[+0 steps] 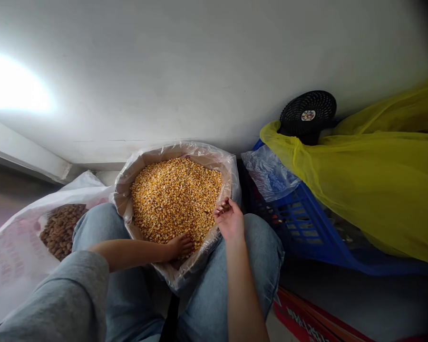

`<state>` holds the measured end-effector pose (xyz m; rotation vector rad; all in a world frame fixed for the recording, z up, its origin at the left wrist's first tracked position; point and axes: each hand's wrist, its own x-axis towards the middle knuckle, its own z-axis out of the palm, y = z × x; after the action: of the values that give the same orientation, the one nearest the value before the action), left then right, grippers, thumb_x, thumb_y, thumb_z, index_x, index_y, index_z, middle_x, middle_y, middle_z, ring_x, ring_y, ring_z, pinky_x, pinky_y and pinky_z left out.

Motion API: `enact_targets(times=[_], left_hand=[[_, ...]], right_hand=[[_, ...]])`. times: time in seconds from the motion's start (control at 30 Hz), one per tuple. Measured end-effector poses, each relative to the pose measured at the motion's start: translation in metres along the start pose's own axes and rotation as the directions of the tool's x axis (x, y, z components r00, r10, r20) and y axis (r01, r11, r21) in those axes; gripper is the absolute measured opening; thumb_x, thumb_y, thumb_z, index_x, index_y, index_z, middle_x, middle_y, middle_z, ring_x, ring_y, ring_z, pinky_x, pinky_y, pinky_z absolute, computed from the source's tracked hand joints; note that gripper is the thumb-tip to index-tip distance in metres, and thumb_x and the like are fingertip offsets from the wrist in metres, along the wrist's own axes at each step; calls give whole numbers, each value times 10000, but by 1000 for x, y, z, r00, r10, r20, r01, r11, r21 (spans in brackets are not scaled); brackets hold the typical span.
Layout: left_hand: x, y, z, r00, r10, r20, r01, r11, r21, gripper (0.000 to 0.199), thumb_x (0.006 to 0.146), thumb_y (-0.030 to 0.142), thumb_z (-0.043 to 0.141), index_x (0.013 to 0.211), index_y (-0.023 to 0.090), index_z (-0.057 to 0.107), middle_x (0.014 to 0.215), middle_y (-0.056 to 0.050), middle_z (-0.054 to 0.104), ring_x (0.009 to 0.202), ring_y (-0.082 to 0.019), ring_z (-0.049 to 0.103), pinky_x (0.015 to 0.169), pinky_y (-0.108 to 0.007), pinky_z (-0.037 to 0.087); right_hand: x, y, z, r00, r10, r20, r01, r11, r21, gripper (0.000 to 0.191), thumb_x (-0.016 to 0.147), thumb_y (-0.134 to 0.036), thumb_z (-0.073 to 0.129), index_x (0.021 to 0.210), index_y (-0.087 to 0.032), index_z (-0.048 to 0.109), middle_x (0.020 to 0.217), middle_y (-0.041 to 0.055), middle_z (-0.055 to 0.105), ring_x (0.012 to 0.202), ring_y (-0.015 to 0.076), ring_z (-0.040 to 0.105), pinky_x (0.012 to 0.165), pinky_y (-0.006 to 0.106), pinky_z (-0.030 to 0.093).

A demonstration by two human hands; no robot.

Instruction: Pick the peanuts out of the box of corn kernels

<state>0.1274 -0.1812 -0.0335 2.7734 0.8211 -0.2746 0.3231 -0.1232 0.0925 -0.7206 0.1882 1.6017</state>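
Corn kernels (174,199) fill a plastic-lined sack (171,152) nearly to the rim; left hand (180,247) curls against them at 6 o'clock, right hand (230,219) cupped at 4 o'clock, any grip unclear.

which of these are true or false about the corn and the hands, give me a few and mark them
The left hand rests on the corn. True.
The corn lies in a clear plastic liner. True.
The right hand is inside the blue crate. False: it is at the liner's rim, and the crate is off to the right.
The brown nuts lie in the crate. False: they lie in a white sack at the left.
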Motion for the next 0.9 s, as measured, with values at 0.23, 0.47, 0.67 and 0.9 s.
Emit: enact_targets(times=[0.23, 0.47, 0.67, 0.9], left_hand=[[14, -7, 21, 963, -244, -117, 239, 969, -57, 385, 555, 151, 436, 868, 199, 655, 949, -25, 612, 947, -186, 553, 688, -328, 473], [29, -30, 14, 665, -554, -500, 617, 786, -49, 213, 616, 156, 483, 651, 243, 675, 783, 36, 648, 797, -116, 605, 605, -222, 488], [44, -74, -16, 964, 39, -262, 46, 950, 308, 242, 623, 173, 583, 805, 318, 651, 1145, 95, 531, 1121, -121, 418, 943, -265, 334], [47, -134, -76, 984, -52, -172, 108, 937, 331, 424, 720, 96, 479, 1084, 309, 521, 1323, 29, 342, 1244, -208, 211, 1007, -462, 143]], right_hand=[[3, -1, -3, 1000, 13, -16, -13, 1000, -4, 41, 665, -183, 529, 701, -171, 514, 548, -62, 483, 463, 42, 433, 449, 172, 371], [2, -1, -2, 1000, 15, 16, -15, 1000, -6, 44, 664, -188, 531, 699, -178, 506, 550, -66, 484, 464, 40, 439, 446, 168, 368], [-10, -2, 2, 1000, 9, 25, -10, 1000, 21, 22, 679, -178, 510, 699, -170, 507, 551, -58, 485, 464, 42, 429, 442, 165, 364], [-19, 2, 9, 999, 28, 45, -31, 998, 56, 12, 689, -173, 499, 684, -173, 510, 546, -53, 467, 461, 43, 413, 442, 166, 364]])
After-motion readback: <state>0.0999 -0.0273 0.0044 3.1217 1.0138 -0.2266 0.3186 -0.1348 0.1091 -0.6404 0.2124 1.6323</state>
